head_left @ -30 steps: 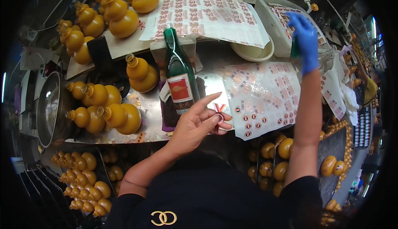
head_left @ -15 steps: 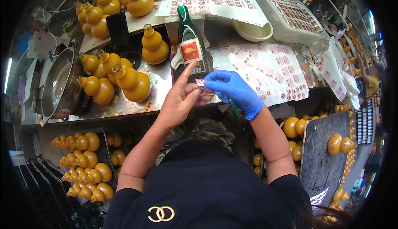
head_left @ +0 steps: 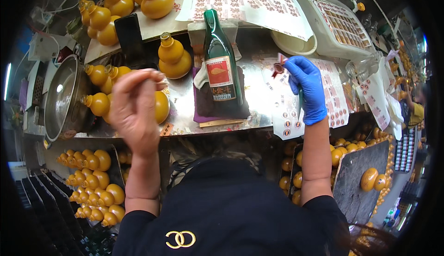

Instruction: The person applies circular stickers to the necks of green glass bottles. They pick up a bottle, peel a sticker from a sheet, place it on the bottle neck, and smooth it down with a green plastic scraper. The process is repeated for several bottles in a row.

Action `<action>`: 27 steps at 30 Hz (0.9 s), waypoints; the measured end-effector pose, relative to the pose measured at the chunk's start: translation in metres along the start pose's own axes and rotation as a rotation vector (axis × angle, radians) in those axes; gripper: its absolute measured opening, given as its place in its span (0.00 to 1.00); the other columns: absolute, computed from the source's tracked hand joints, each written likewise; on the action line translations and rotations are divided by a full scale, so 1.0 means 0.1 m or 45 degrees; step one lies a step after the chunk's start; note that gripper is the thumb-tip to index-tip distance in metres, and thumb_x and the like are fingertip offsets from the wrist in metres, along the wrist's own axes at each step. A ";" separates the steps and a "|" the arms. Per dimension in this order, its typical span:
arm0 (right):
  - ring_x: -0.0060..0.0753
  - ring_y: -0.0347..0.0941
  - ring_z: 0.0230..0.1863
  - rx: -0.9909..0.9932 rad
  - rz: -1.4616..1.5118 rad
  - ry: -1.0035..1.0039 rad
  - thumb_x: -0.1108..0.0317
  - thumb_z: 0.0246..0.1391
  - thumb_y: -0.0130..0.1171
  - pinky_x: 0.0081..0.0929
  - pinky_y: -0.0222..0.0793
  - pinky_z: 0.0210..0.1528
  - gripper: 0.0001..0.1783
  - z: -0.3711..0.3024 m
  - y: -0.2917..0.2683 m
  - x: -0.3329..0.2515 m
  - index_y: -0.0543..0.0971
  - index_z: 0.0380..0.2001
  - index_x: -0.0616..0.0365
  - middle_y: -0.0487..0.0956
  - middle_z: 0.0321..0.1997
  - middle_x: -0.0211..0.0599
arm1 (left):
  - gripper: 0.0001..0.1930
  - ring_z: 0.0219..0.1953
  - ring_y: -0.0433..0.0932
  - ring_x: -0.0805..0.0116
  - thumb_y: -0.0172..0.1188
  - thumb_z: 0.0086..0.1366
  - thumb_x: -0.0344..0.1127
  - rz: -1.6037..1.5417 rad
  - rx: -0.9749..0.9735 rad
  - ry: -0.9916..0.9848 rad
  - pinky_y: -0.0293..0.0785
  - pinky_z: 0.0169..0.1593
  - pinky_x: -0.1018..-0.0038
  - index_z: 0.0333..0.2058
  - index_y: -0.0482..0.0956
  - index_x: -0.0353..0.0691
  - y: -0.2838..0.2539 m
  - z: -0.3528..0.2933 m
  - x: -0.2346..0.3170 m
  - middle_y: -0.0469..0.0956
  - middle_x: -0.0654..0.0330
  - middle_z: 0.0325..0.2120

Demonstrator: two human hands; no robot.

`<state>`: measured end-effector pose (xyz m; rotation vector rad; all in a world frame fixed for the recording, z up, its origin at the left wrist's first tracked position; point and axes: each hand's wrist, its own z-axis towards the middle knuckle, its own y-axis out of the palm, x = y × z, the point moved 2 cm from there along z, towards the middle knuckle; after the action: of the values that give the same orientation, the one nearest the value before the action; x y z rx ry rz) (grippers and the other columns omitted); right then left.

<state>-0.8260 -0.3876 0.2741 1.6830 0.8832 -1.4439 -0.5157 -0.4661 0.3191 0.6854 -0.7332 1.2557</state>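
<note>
My right hand (head_left: 307, 89), in a blue glove, pinches a small red-and-white ribbon with a dark round seal (head_left: 279, 66) above the printed sheets. A thin green tool (head_left: 301, 102) shows beneath that palm; its kind is unclear. My bare left hand (head_left: 138, 110) hovers over the gourd bottles at the left. Its fingers are bent and blurred by motion, so whether it holds anything cannot be made out. Between the hands, apart from both, a green glass bottle (head_left: 222, 43) with a red-and-white label (head_left: 219, 72) lies on a dark cloth pad (head_left: 202, 101), neck pointing away.
Yellow gourd-shaped bottles (head_left: 175, 56) stand at the left and back. A metal basin (head_left: 64, 98) tilts at far left. Sticker sheets (head_left: 335, 73), a white bowl (head_left: 296, 45) and a plastic bin (head_left: 333, 22) are at the right. A black phone (head_left: 129, 34) stands upright.
My hands have come apart: the left swung left, the right moved right and away from me with the ribbon and seal. More of the green bottle and its pad now shows.
</note>
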 end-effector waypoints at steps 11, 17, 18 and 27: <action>0.21 0.71 0.26 -0.715 -0.350 -0.096 0.62 0.52 0.62 0.25 0.68 0.31 0.10 -0.93 0.22 0.15 0.80 0.28 0.59 0.77 0.22 0.33 | 0.16 0.45 0.73 0.64 0.67 0.50 0.27 -0.035 -1.053 -0.528 0.68 0.49 0.72 0.40 0.78 0.36 0.57 -0.84 -0.30 0.75 0.55 0.42; 0.22 0.69 0.23 -0.484 -0.418 -0.346 0.64 0.49 0.63 0.23 0.67 0.28 0.11 -1.33 0.08 0.47 0.80 0.28 0.61 0.76 0.21 0.35 | 0.05 0.40 0.73 0.67 0.60 0.54 0.20 -0.077 -1.142 -0.649 0.68 0.48 0.74 0.30 0.76 0.33 0.63 -1.19 -0.32 0.75 0.56 0.35; 0.21 0.68 0.22 -0.457 -0.387 -0.260 0.64 0.49 0.63 0.23 0.67 0.27 0.11 -1.39 0.05 0.44 0.80 0.28 0.61 0.76 0.20 0.35 | 0.05 0.39 0.73 0.68 0.60 0.54 0.19 -0.111 -1.154 -0.682 0.67 0.47 0.74 0.30 0.75 0.33 0.65 -1.22 -0.30 0.74 0.56 0.35; 0.24 0.74 0.25 0.105 -0.486 -0.293 0.61 0.49 0.65 0.24 0.71 0.32 0.13 -2.02 -0.28 0.25 0.81 0.33 0.57 0.79 0.25 0.37 | 0.05 0.37 0.72 0.70 0.58 0.54 0.19 -0.273 -1.409 -0.619 0.68 0.45 0.76 0.29 0.73 0.34 0.87 -1.26 -0.09 0.72 0.58 0.32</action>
<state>-0.7494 -0.1975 0.2657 1.4177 1.0651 -1.9090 -0.5887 -0.3551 0.2418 0.1156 -1.5275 0.3320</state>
